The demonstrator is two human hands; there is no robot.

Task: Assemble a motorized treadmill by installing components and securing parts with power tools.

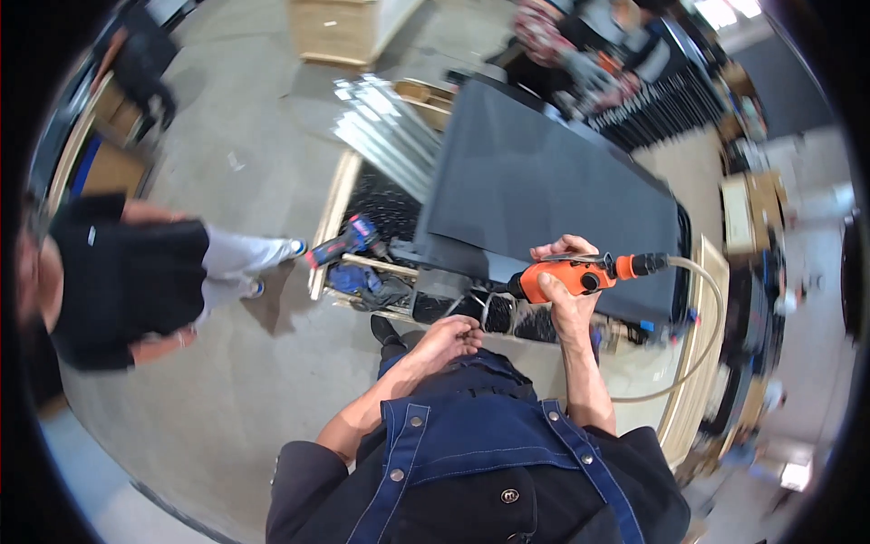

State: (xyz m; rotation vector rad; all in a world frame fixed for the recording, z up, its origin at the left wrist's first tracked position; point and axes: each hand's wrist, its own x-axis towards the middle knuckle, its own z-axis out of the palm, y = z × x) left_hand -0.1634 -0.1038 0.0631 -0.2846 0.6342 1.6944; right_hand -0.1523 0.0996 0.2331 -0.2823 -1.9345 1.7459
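My right hand (573,313) is wrapped round an orange air tool (559,279) with black parts, held sideways above the near edge of a large dark grey panel (535,190). From its right end a beige hose (718,317) curves down and back toward me. Lower and to the left, my left hand (446,343) has its fingers curled together. What they hold, if anything, is too small to tell. Just beyond those fingers are thin metal edges and a dark opening, partly hidden by the hands.
A red and blue cordless drill (349,240) lies left of the panel, beside dark blue cloth (356,276). Shiny metal profiles (385,136) rest behind it. At left stands a person in a black shirt (127,281). Other people work at the far right. A wooden crate (340,32) stands far back.
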